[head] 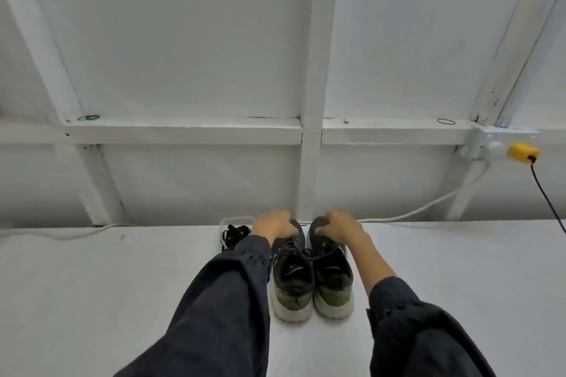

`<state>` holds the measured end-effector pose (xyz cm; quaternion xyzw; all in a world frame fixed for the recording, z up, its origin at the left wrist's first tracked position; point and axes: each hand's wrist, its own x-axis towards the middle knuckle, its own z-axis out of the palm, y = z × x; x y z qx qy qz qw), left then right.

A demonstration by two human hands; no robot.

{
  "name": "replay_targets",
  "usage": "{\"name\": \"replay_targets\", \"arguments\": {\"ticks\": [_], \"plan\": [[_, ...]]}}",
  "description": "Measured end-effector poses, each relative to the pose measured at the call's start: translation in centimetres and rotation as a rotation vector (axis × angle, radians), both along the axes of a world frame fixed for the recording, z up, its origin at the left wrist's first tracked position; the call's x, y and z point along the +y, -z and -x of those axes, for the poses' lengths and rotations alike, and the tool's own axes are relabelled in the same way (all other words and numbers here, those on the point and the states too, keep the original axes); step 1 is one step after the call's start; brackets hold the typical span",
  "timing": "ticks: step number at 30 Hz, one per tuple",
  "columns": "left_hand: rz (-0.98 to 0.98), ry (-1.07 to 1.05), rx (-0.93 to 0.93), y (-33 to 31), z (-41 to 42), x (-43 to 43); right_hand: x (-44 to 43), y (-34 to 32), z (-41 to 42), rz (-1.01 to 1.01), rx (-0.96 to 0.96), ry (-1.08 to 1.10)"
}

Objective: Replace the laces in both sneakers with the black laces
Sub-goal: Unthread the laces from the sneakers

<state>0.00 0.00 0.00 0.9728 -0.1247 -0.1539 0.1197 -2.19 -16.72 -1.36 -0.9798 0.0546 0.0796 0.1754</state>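
Where the white desk (pixel 122 285) meets the wall, two dark sneakers stand side by side and touching, heels toward the person, toes toward the wall; both have pale soles and greenish heel patches; dark laces are threaded in each. Left hand (pixel 274 225) reaches forward, fingers curled over the toe of the left sneaker (pixel 291 272), gripping it; right hand (pixel 340 228) likewise curls over the toe of the right sneaker (pixel 332 275) and grips it. Dark sleeves (pixel 220 300) cover both forearms, the right one pushed further up. Black laces (pixel 234 236) lie bundled in a clear container (pixel 237 218) just beside the left sneaker, on its left, at the desk's far edge. White cable (pixel 428 208) runs along the back of the desk; yellow plug (pixel 522 152) sits in a wall socket at far right, black cord hanging from it. On the wall ledge (pixel 183 125): green rubber band (pixel 88 117) at left, red rubber band (pixel 445 121) at right.
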Motion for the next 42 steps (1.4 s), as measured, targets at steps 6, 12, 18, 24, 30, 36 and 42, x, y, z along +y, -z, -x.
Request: {"name": "replay_targets", "arguments": {"ticks": [6, 12, 18, 24, 30, 36, 42], "plan": [[0.061, -0.111, 0.093, 4.9, 2.7, -1.1, 0.0, 4.2, 2.3, -0.112, 0.112, 0.129], [0.097, -0.203, 0.008, 7.0, 4.0, -1.7, 0.1, 5.8, 3.1, -0.323, 0.118, 0.206], [0.084, -0.21, 0.022, 7.3, 4.9, -1.3, 0.0, 6.1, 3.9, -0.276, 0.121, 0.205], [0.077, -0.209, 0.016, 7.0, 7.5, -0.5, -0.7, 5.9, 6.7, -0.251, 0.136, 0.158], [0.097, -0.227, 0.054, 7.0, 10.7, 1.2, -1.8, 6.2, 10.3, -0.24, 0.152, 0.127], [0.105, -0.25, 0.001, 7.9, 13.1, 2.2, -2.2, 6.7, 13.0, -0.241, 0.163, 0.118], [0.135, -0.209, 0.028, 8.6, 14.1, 3.5, -2.7, 6.7, 14.6, -0.249, 0.172, 0.113]]}}
